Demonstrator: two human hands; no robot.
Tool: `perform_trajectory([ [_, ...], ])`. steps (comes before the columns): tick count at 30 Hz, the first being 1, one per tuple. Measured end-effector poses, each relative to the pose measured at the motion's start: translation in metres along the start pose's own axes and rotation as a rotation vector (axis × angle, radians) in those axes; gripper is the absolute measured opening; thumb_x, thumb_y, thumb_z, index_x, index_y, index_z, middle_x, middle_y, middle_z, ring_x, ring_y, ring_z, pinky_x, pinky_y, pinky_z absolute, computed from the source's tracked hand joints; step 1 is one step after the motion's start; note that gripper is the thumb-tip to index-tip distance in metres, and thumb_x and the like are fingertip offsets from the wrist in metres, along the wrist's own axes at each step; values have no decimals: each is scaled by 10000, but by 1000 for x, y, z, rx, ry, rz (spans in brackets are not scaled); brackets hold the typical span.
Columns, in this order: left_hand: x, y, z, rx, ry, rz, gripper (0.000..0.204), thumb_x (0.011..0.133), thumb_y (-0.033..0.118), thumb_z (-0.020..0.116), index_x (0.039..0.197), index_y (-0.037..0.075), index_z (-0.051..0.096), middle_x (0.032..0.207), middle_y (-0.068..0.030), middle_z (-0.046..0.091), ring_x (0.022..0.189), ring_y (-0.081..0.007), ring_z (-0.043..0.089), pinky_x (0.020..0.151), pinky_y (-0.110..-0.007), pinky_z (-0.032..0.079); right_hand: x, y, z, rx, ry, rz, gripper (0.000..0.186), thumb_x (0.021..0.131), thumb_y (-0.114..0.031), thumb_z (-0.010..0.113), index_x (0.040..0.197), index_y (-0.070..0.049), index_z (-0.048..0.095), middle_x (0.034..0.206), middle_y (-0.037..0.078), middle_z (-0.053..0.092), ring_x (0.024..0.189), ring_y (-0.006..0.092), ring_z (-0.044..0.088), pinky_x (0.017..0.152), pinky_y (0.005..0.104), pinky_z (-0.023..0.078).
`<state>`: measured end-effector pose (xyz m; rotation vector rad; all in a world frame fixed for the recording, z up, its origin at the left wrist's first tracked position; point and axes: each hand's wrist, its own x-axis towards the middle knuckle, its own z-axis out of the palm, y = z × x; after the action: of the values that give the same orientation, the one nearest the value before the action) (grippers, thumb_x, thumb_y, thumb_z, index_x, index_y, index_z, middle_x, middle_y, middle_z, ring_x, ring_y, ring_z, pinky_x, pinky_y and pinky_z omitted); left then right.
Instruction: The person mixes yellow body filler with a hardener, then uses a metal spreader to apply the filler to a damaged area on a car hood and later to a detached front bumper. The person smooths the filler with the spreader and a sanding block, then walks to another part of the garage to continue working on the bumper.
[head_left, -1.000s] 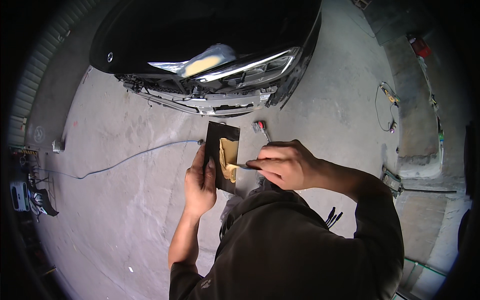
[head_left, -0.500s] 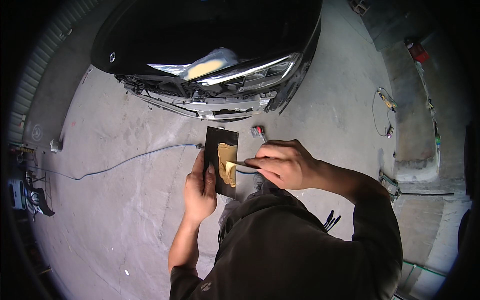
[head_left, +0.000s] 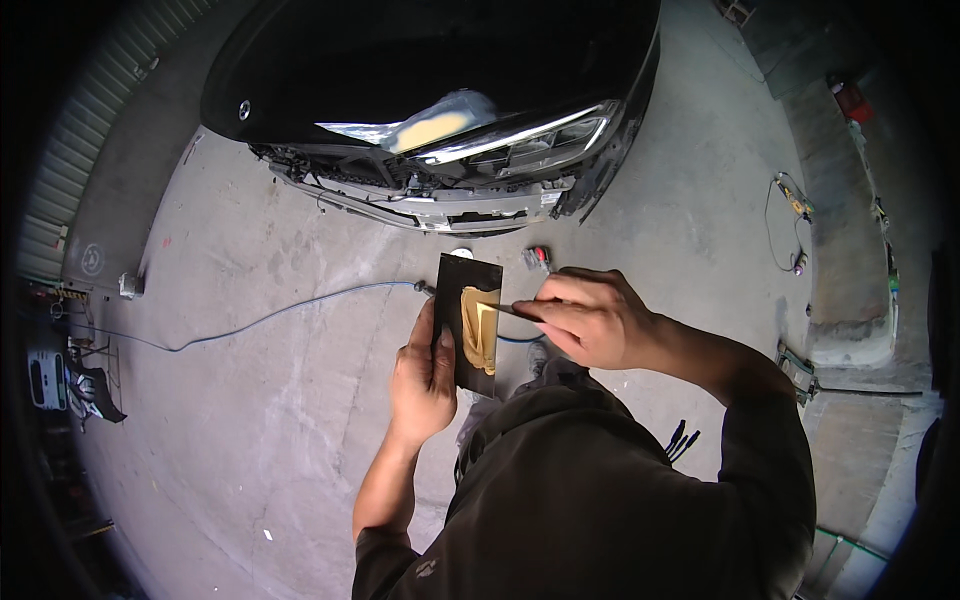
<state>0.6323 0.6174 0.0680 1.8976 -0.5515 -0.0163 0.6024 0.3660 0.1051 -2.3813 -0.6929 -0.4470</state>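
My left hand [head_left: 424, 378] is closed on the left edge of a dark flat mixing board [head_left: 452, 290], thumb on its face. Tan body filler [head_left: 478, 345] lies spread over the board's right half. In my right hand [head_left: 592, 318] a thin putty spreader [head_left: 510, 308] is pinched between thumb and fingers, its tip touching the upper part of the filler. Ahead stands a black car [head_left: 430, 60] with its front bumper off. A pale yellow filled patch [head_left: 430, 130] ringed by bare grey shows on the hood edge above the headlight [head_left: 545, 140].
A blue hose [head_left: 290, 302] runs across the concrete floor from the left. A red and grey sander-like tool [head_left: 538, 258] lies between me and the car. Corded tools [head_left: 795, 205] lie to the right, and a white and black part [head_left: 48, 378] stands far left.
The spreader has moved upward along the filler, and the filler's surface is reshaped. Car, board and hands all sit further right in the picture as the view shifts.
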Motion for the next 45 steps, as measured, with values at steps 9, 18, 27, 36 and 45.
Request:
perform_trajectory([
  [9,-2,-1,1,-101,-55,-31,428,1080,64,436,1456,-141,436,1106,-255,737,1043,-228,715,881,-313,528,-2,-2,1,-39,-51,24,379,763,-2,768,1139,-39,743,857,49,623,699,212,645,584,337,541],
  [18,-2,0,5,-157,7,-140,427,1083,73,429,1463,-123,445,1173,-237,727,1093,-212,694,921,-314,521,0,-3,-3,1,-175,-242,277,869,-54,705,1141,-23,746,836,56,596,769,201,649,619,354,542],
  [27,2,5,9,-399,55,-218,432,1113,120,429,1477,-111,432,1220,-121,686,1089,-130,638,940,-254,495,-7,-2,-4,9,-117,-221,283,803,-67,722,1082,-56,765,873,43,623,812,186,647,633,328,563],
  [36,-16,32,23,-1163,171,-372,481,1059,66,456,1496,-123,392,1355,-188,632,1169,-216,670,994,-315,541,-24,26,3,-148,166,-445,335,879,-153,633,1169,-107,795,1049,50,687,969,228,655,1111,494,492],
  [45,-24,17,13,-871,79,-235,484,1082,84,479,1506,-136,401,1393,-177,620,1238,-195,620,1078,-308,461,-40,43,-21,141,176,192,387,899,7,673,1285,-27,672,985,91,707,903,197,689,879,334,562],
])
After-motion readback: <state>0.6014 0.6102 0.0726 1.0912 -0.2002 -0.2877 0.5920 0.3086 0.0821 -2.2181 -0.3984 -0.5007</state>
